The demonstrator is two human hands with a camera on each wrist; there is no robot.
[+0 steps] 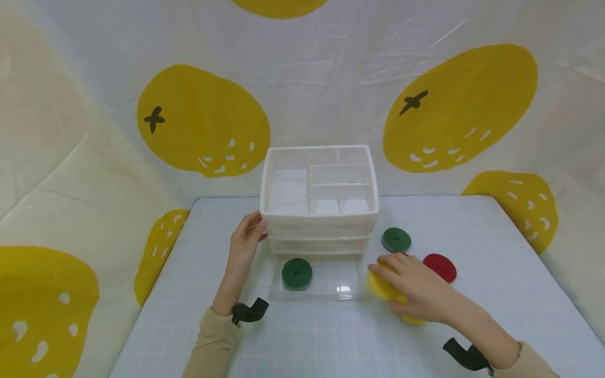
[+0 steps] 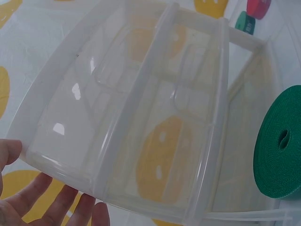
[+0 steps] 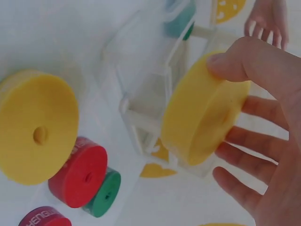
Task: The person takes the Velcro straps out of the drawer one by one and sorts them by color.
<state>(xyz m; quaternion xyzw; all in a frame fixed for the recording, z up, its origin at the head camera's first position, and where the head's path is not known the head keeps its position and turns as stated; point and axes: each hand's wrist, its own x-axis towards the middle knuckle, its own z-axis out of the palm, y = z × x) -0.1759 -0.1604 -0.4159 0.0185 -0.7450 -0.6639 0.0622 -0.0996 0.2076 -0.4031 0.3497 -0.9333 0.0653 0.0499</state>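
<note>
In the head view, a white drawer organizer (image 1: 319, 228) stands mid-table, its clear bottom drawer (image 1: 326, 286) pulled out. A roll of green tape (image 1: 296, 274) lies at the left in that drawer. My left hand (image 1: 247, 231) touches the organizer's left side, thumb near the front corner; the left wrist view shows the fingertips (image 2: 70, 189) along its edge. Just right of the drawer, my right hand (image 1: 411, 283) holds a yellow tape roll (image 3: 197, 113) between thumb and fingers, its flat face tilted. A second yellow roll (image 3: 37, 127) lies on the table below that hand.
Right of the organizer lie another green roll (image 1: 396, 240) and a red roll (image 1: 439, 268). In the right wrist view, one more reddish roll (image 3: 44, 217) shows at the bottom edge. The organizer's top has open compartments. A fruit-print cloth (image 1: 326, 94) hangs behind the table.
</note>
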